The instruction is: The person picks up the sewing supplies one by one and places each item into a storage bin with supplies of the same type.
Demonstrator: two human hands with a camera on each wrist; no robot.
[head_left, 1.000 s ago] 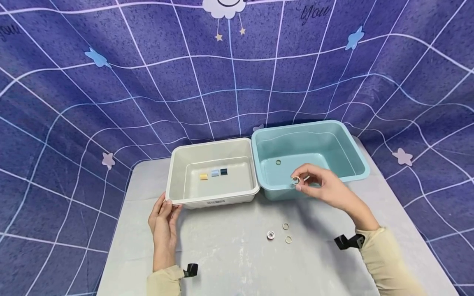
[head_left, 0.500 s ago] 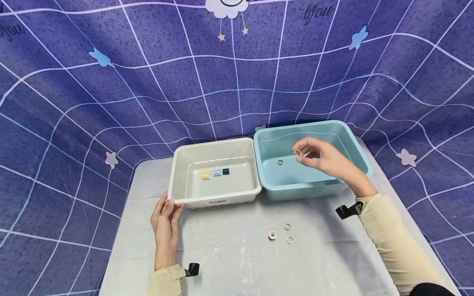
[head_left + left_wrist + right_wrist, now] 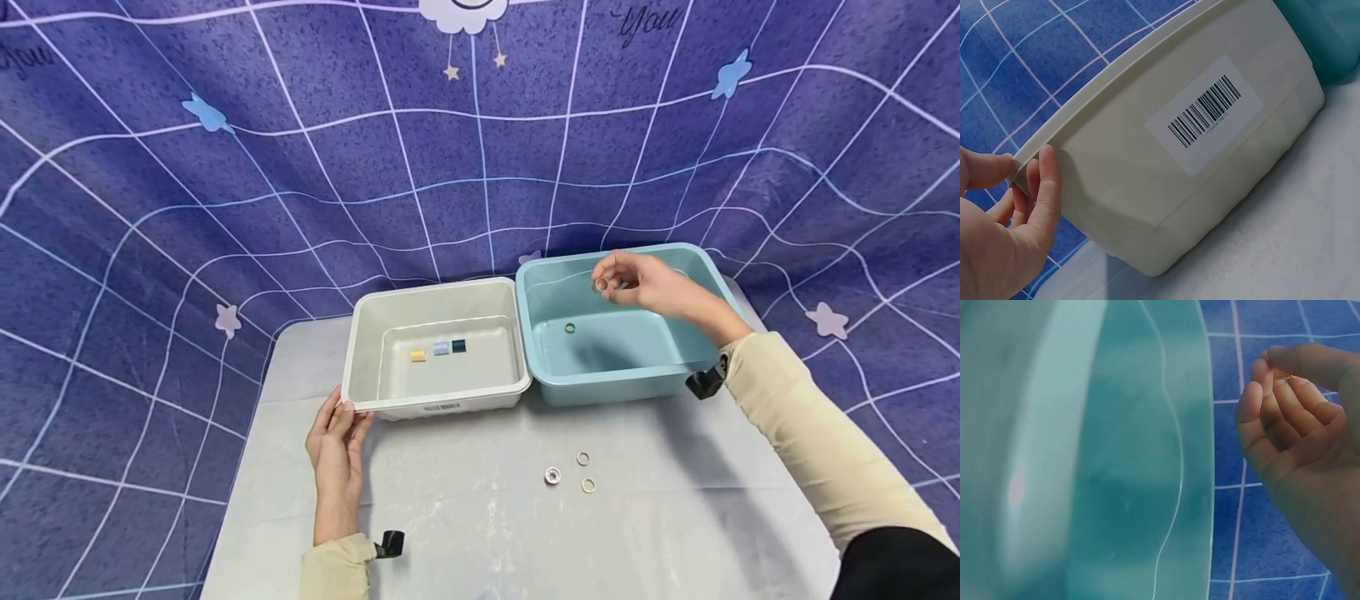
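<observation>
My left hand (image 3: 336,458) pinches the rim of the white bin (image 3: 472,402) at its near left corner, thumb on top and fingers underneath. My right hand (image 3: 656,286) is over the teal bin (image 3: 622,389), pinching a small ring (image 3: 601,284) between thumb and fingertips; in the right wrist view, the fingers mostly hide the ring. Another ring (image 3: 570,328) lies on the teal bin's floor. Inside the white bin are a yellow spool (image 3: 417,356), a light blue spool (image 3: 441,348) and a dark spool (image 3: 459,346).
On the pale-covered table (image 3: 465,517), in front of the bins, lie a ring (image 3: 582,458), a second ring (image 3: 588,485) and a small round spool (image 3: 552,476) on end. The bins stand side by side against a blue patterned curtain (image 3: 420,167).
My right hand has moved from the teal bin's near rim to farther back over the bin, still pinching the ring. The left hand keeps its place on the white bin's corner.
</observation>
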